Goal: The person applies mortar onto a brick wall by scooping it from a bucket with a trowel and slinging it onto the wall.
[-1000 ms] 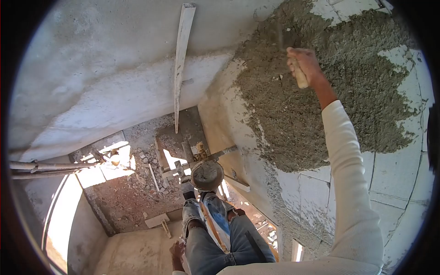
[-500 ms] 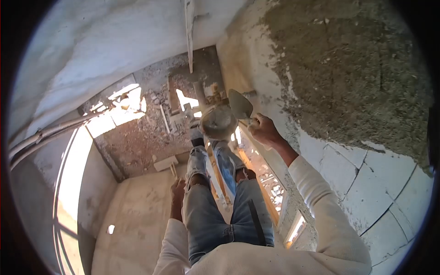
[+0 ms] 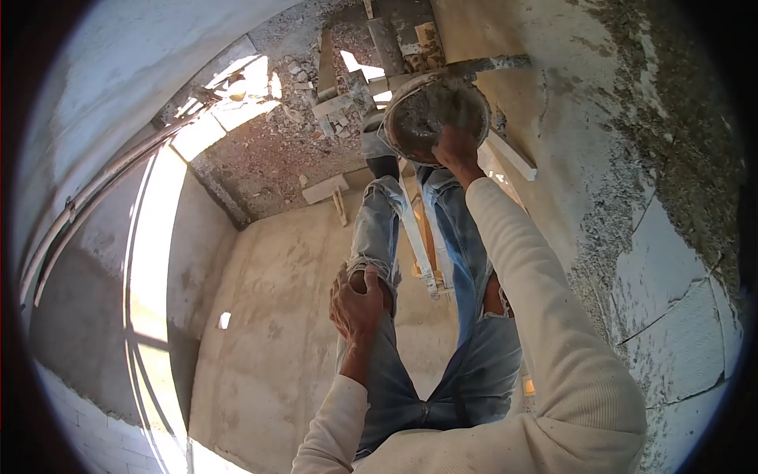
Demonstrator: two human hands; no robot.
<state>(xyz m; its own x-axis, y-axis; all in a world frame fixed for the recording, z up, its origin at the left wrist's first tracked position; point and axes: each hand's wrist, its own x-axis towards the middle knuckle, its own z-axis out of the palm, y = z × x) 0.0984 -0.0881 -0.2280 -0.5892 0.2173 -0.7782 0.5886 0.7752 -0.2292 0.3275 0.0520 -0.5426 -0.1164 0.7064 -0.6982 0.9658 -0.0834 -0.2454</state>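
Note:
A round bucket (image 3: 478, 93) stands below me near the right wall, with wet grey mortar (image 3: 430, 110) in it. My right hand (image 3: 456, 150) reaches down over the near side of the bucket, its fingers closed around the handle of a trowel. The trowel's blade cannot be made out against the dark mortar. My left hand (image 3: 357, 304) rests on my left knee, fingers spread over the torn jeans (image 3: 375, 217), holding nothing.
Rough grey plaster (image 3: 671, 118) covers part of the right wall, above bare white blocks (image 3: 671, 340). Wooden planks (image 3: 422, 229) lie beneath my legs. Rubble (image 3: 304, 79) and boards cover the floor far below. Pipes (image 3: 103, 186) run along the left.
I have leaned down and forward. My right hand has taken the trowel from beside the bucket into it. My left hand has come onto my knee, its fingers spreading.

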